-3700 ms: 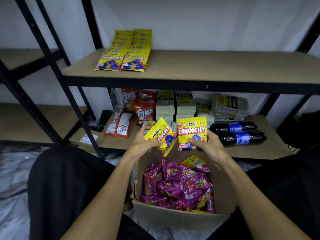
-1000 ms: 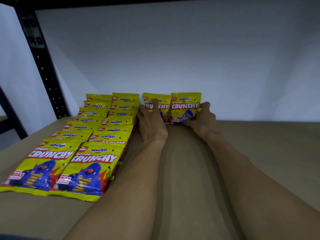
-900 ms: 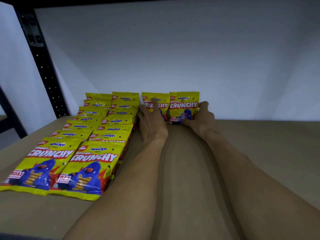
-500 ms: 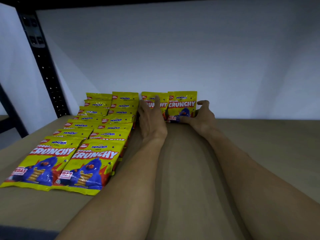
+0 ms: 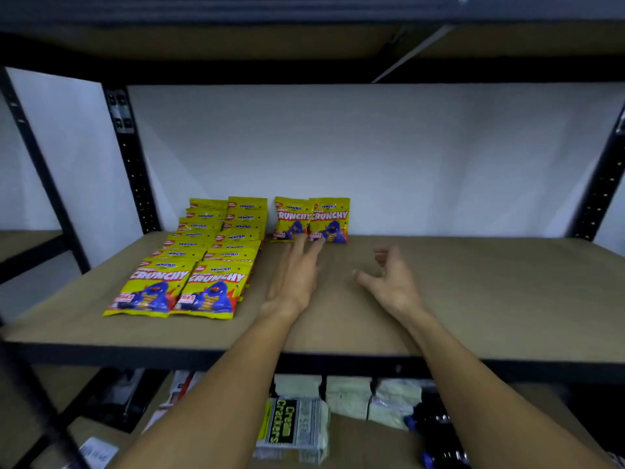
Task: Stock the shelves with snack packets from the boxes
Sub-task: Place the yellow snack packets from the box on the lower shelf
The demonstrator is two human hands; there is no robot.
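Two yellow Crunchy snack packets (image 5: 311, 220) stand side by side against the back wall on the brown shelf board (image 5: 473, 289). To their left, two overlapping rows of the same yellow packets (image 5: 199, 262) run from the wall toward the front edge. My left hand (image 5: 296, 275) hovers over the board with straight fingers, its fingertips just in front of the two standing packets. My right hand (image 5: 390, 282) is further back and to the right, fingers loosely spread, holding nothing.
Black metal uprights (image 5: 130, 157) frame the shelf on both sides, and another shelf sits overhead. The lower shelf holds cream cracker packs (image 5: 292, 424), pale packets and dark bottles (image 5: 436, 431). The snack box is out of view.
Both hands let go of the two packets at the back wall and drew back toward me. The camera pulled back too, so the lower shelf shows again.
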